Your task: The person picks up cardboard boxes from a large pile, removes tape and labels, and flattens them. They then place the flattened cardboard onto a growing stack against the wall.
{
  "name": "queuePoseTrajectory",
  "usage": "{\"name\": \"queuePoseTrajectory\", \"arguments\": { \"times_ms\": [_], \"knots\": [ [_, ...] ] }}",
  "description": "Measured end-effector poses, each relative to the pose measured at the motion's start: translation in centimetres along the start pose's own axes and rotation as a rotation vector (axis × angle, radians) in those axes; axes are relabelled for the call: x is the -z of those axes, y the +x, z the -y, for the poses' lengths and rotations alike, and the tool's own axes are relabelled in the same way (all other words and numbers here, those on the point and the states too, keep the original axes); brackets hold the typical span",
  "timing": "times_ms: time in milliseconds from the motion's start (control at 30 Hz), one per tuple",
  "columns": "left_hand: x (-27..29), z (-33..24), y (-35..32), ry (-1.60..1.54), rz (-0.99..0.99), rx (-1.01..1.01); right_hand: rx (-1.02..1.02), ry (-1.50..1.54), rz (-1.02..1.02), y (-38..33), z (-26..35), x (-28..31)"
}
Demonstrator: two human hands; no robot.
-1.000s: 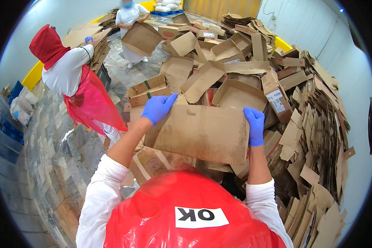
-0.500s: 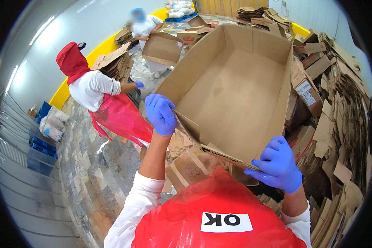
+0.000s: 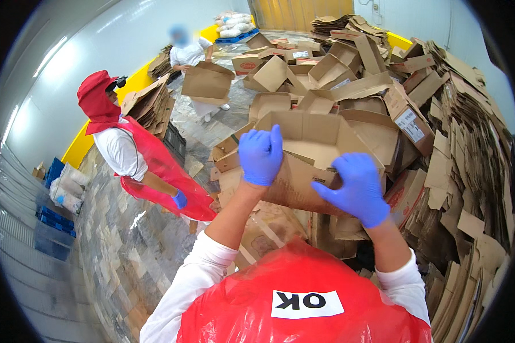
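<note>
A brown cardboard box (image 3: 309, 184) without a lid sits before me among other boxes, its printed near wall facing me. In front of its left part is my left hand (image 3: 260, 156), blue-gloved, with fingers loosely curled and thumb raised apart. My right hand (image 3: 357, 188), gloved alike, hovers by the right part of the near wall. Its thumb stands away from the bent fingers, and nothing shows between them. Both hands look free of the box, though the left palm is hidden.
Open boxes (image 3: 326, 71) pile up ahead. Stacked flattened cardboard (image 3: 469, 166) lines the right side. A co-worker in a red apron (image 3: 171, 166) stands at left on the tiled floor (image 3: 129, 246). Farther off, another person holds a cardboard box (image 3: 207, 83).
The box has left my hands and now lies lower and farther forward. My grip has loosened. The red-aproned co-worker's arm has lowered, and the far person's box has shifted.
</note>
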State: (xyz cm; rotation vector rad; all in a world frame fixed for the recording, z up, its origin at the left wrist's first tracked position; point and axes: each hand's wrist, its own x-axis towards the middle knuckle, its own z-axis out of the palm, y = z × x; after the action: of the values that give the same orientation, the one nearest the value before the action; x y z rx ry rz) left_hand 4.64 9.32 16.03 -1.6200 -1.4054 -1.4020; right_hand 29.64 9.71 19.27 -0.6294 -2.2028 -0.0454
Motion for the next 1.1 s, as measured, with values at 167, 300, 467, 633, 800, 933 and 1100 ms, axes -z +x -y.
{"name": "queuePoseTrajectory", "arguments": {
  "times_ms": [167,300,467,633,800,933,1100],
  "knots": [
    [-2.5,-0.6,-3.5,-0.134,0.282,0.200,-0.041,0.048,-0.112,-3.1,-1.6,-7.1],
    [-2.0,4.0,-5.2,-0.557,0.724,0.844,-0.057,0.167,-0.157,-4.8,-4.3,-5.6],
    [-2.7,4.1,-8.5,-0.590,0.596,0.860,-0.365,0.330,-0.007,-6.5,-5.9,-4.0],
    [-3.0,1.7,-9.1,-0.676,0.522,0.965,-0.389,0.279,0.399,-5.1,-6.4,-1.9],
    [-3.3,-1.2,-8.9,-0.742,0.512,0.952,-0.347,0.008,0.560,-2.9,-4.4,-2.2],
    [-3.6,-2.3,-9.4,-0.743,0.524,0.933,-0.378,-0.093,0.684,-2.1,-3.5,-2.2],
    [-2.7,-3.5,-8.0,-0.697,0.543,0.825,-0.579,0.066,0.426,-4.5,-3.4,-4.0]
  ]
}}
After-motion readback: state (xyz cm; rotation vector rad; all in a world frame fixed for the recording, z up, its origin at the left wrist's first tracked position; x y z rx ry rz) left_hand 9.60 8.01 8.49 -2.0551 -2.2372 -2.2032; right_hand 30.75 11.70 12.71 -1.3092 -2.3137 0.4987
